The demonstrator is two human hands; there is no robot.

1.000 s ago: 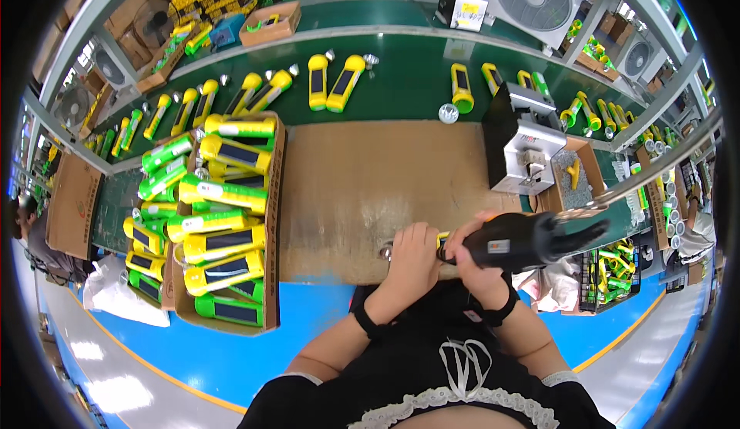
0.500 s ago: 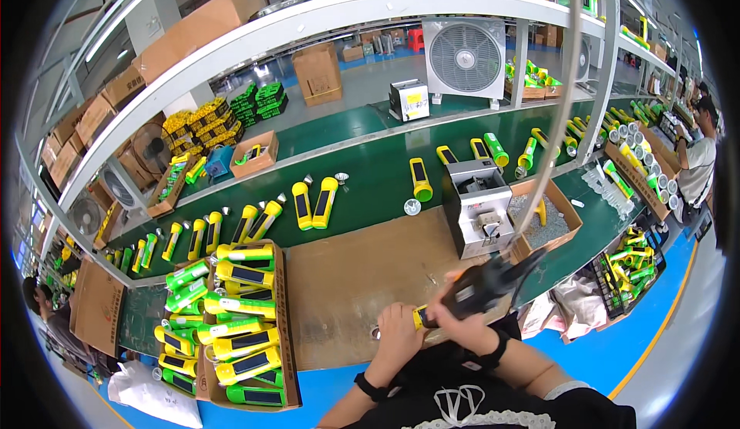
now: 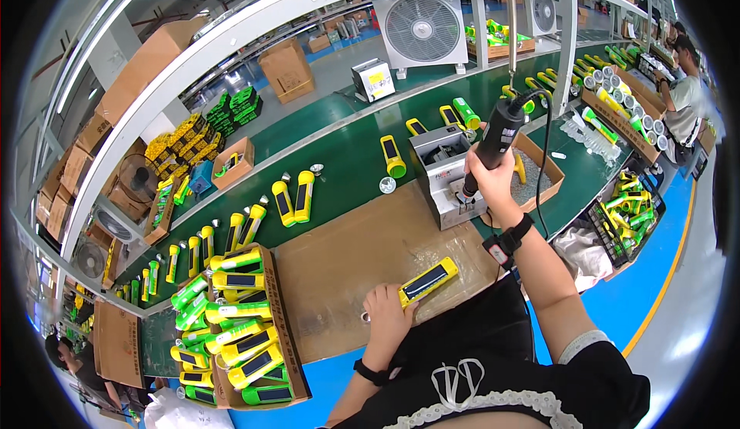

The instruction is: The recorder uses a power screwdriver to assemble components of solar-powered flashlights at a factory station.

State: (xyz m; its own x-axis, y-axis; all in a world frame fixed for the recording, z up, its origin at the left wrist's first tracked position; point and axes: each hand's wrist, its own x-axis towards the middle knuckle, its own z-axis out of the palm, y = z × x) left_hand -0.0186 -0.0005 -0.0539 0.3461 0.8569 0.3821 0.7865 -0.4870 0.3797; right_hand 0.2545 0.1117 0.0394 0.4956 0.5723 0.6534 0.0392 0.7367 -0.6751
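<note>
My left hand (image 3: 388, 311) is closed round one end of a yellow flashlight (image 3: 438, 276), which lies on the brown worktop with its dark solar panel facing up. The lens end is mostly hidden by my fingers. My right hand (image 3: 491, 176) grips a black electric screwdriver (image 3: 501, 130) upright, its bit pointing down at the front of a grey screw feeder (image 3: 432, 151). Whether the bit touches a screw there cannot be made out. A cord runs from the top of the screwdriver, below a hanging line.
On my left stands a cardboard box (image 3: 297, 363) full of yellow and green flashlights. More flashlights (image 3: 304, 196) line the green conveyor (image 3: 347, 178). Right of the feeder is a carton of small parts (image 3: 551, 168). A black crate (image 3: 617, 252) of flashlights stands lower right; a co-worker (image 3: 682, 82) sits beyond.
My right hand has lifted the screwdriver off the flashlight and carried it up to the screw feeder. The flashlight now shows fully beside my left hand. The view has shifted slightly.
</note>
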